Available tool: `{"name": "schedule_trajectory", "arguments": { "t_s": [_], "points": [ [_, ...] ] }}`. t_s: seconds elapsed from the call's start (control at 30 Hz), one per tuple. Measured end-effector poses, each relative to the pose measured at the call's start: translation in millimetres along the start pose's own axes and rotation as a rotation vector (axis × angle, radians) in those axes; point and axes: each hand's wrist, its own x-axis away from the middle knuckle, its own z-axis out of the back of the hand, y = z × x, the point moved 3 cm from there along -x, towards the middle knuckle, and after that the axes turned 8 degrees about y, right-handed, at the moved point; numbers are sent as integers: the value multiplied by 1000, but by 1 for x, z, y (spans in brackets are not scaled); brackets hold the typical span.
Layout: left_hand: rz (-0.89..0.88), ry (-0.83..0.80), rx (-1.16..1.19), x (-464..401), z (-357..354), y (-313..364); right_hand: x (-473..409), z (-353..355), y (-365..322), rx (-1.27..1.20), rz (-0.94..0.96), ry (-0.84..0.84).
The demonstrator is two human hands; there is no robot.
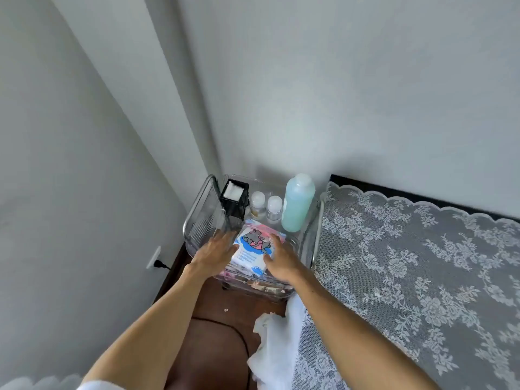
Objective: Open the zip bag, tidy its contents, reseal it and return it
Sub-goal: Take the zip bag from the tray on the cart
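Observation:
A clear zip bag [254,244] with a blue cartoon hippo print lies flat on the top tray of a small clear cart [302,243] in the room's corner. White and pink contents show through the plastic. My left hand [214,250] lies at the bag's left edge, fingers stretched forward and touching it. My right hand [280,256] lies on the bag's right side, thumb on the white lower part, fingers spread toward the far edge. Whether the zip is sealed cannot be made out.
Behind the bag on the cart stand a tall pale green bottle [298,202], two small white-capped jars [266,206] and a black box [235,199]. A lace-covered bed [422,271] lies to the right. White cloth [274,344] hangs off its edge. A plugged wall socket [154,258] sits left.

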Motion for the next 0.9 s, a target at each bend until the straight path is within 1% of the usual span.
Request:
{"name": "schedule_trajectory", "arguments": {
  "t_s": [0.2,0.33,0.43,0.53,0.7,0.9],
  "points": [
    [26,-101,-45,-42,-41,-25,-37,-34,21,61,-116,-100],
    [35,-143,-23,-56,-61,-36,-58,-49,30,70,-156,-152],
    [40,-179,2,-62,-72,-40,-67,-59,32,41,-179,-159],
    [42,-160,30,-69,-77,-39,-73,-67,34,-10,-191,-143],
    [34,-137,83,-72,-80,-37,-72,-69,36,-173,-215,-117],
    [89,-43,205,-59,-71,-25,-62,-64,33,-176,-221,-81]
  ]
}}
